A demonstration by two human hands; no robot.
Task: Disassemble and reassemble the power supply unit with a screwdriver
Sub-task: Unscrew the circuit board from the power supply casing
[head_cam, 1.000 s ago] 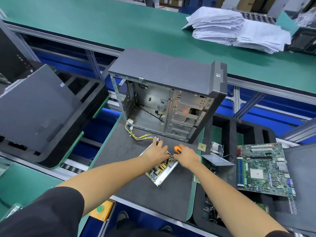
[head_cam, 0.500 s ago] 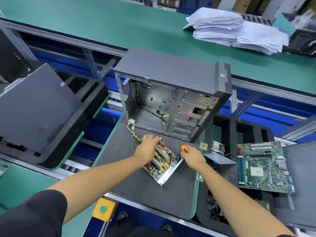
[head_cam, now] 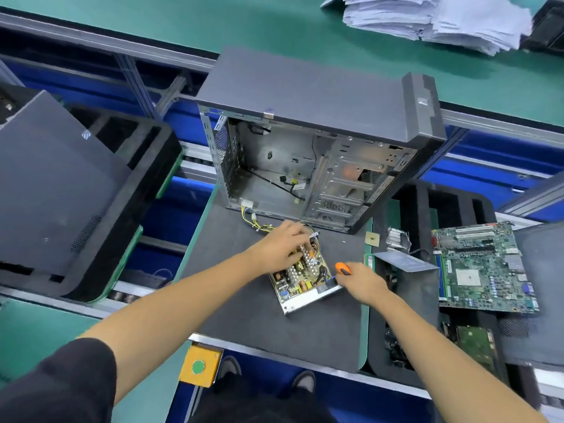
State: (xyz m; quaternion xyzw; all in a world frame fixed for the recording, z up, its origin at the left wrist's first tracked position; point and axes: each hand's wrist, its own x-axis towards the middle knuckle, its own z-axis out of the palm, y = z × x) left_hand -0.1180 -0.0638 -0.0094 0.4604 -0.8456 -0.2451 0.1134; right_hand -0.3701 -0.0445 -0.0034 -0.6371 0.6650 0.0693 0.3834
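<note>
The opened power supply unit (head_cam: 300, 285) lies on the dark mat with its circuit board and metal tray exposed. My left hand (head_cam: 279, 245) rests on the far end of the board, fingers curled over its components. My right hand (head_cam: 361, 282) grips an orange-handled screwdriver (head_cam: 343, 268) whose tip points at the unit's right edge. Yellow wires (head_cam: 253, 222) trail from the unit toward the case. The unit's grey cover (head_cam: 403, 261) lies to the right.
An open empty computer case (head_cam: 320, 138) stands behind the unit. A motherboard (head_cam: 485, 267) lies on the black foam tray at right. A grey side panel (head_cam: 55, 184) rests on a tray at left. Paper stacks (head_cam: 427, 16) sit on the far green bench.
The power supply unit has been turned on the mat, showing more of its board. My left hand slid to its far end; my right hand with the screwdriver shifted right.
</note>
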